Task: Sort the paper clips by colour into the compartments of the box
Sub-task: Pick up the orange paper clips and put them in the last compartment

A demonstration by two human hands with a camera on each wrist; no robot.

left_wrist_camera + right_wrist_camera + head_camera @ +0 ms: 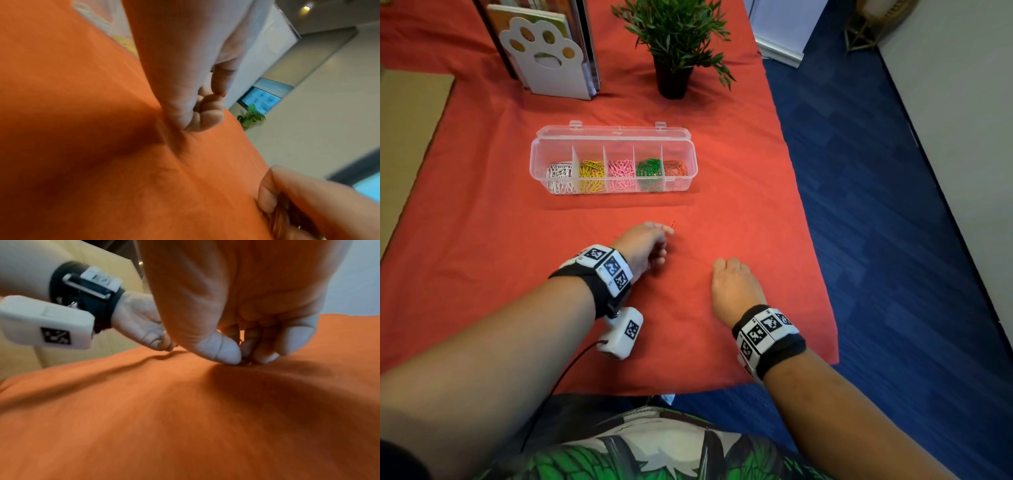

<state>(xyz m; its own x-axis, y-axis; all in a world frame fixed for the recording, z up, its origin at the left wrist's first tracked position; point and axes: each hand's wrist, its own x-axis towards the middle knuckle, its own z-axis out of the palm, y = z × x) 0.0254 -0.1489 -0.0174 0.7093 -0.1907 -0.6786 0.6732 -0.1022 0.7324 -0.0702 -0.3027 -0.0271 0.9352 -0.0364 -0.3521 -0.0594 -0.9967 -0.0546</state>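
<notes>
A clear box [536, 161] stands open mid-table with five compartments: white clips [560, 176], yellow [592, 174], pink [621, 173], green [649, 171] and orange [675, 168]. My left hand [667, 237] hovers in front of the box, thumb and forefinger pinching one orange paper clip [673, 224]; the clip's tip [223, 93] also shows in the left wrist view. My right hand [729, 274] rests on the cloth to the right with fingers curled down. In the right wrist view its fingertips [228, 352] pinch together several orange clips [239, 340] against the cloth.
An orange cloth [482, 240] covers the table. At the back stand a potted plant [674, 44] and a white paw-shaped bookend [544, 58] with books. The table's right edge drops to blue carpet [893, 205].
</notes>
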